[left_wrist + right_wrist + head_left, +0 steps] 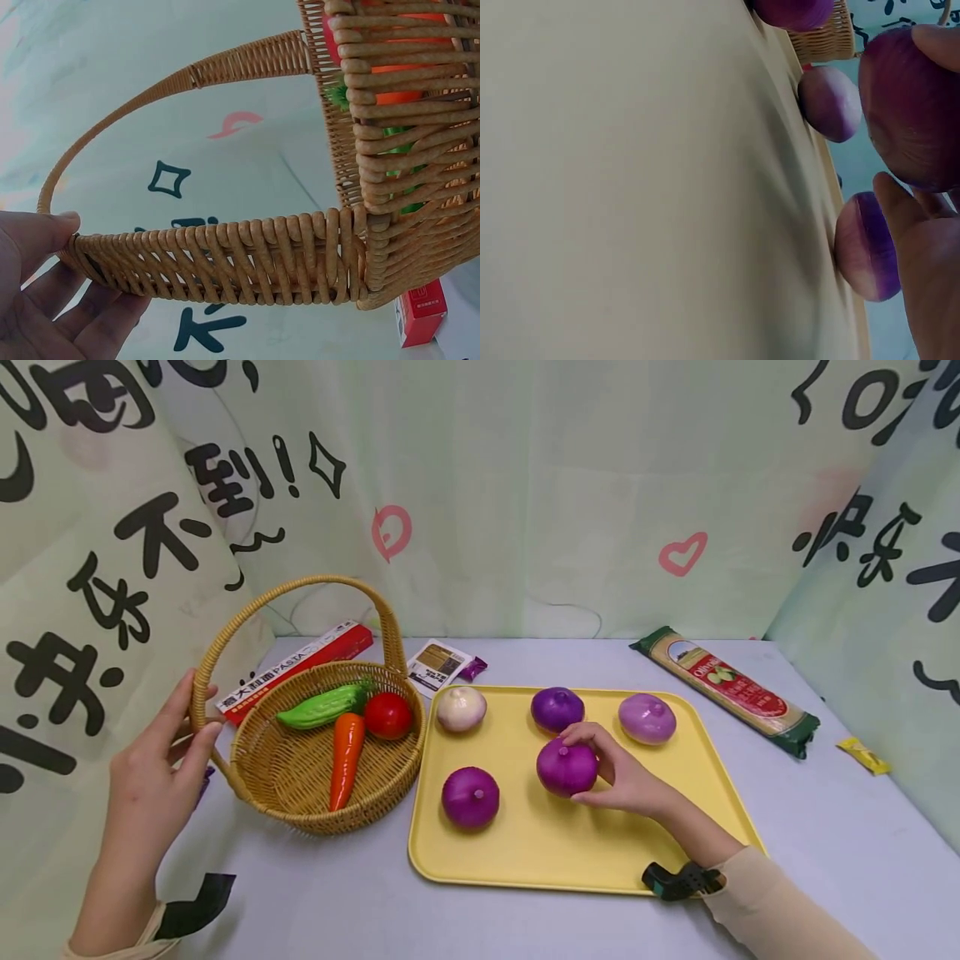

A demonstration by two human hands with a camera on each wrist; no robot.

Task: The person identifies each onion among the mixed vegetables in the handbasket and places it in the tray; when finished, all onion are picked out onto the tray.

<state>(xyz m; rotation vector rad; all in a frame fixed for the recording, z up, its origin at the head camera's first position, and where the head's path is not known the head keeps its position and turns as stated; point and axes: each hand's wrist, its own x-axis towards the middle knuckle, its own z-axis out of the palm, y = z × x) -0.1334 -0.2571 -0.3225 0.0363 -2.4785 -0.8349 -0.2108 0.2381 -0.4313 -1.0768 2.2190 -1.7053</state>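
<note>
My left hand (161, 760) grips the arched handle (210, 262) of a wicker basket (262, 772), thumb and fingers on its left side. In the basket lie a green bumpy vegetable (322, 706), an orange carrot (347, 756) and a red tomato (388, 717). Over the yellow tray (525, 868), my right hand (626, 781) holds a purple onion (566, 767) between thumb and fingers. The right wrist view shows this onion (907, 112) raised above the tray surface. Several other onions sit on the tray, including a purple one (470, 797) at front left and a whitish one (461, 708) behind it.
Behind the basket lies a red and white pasta box (300, 664), with a small packet (437, 667) to its right. A long noodle pack (727, 689) and a yellow wrapper (864, 755) lie right of the tray. Printed curtains (540, 527) enclose the table's back and sides.
</note>
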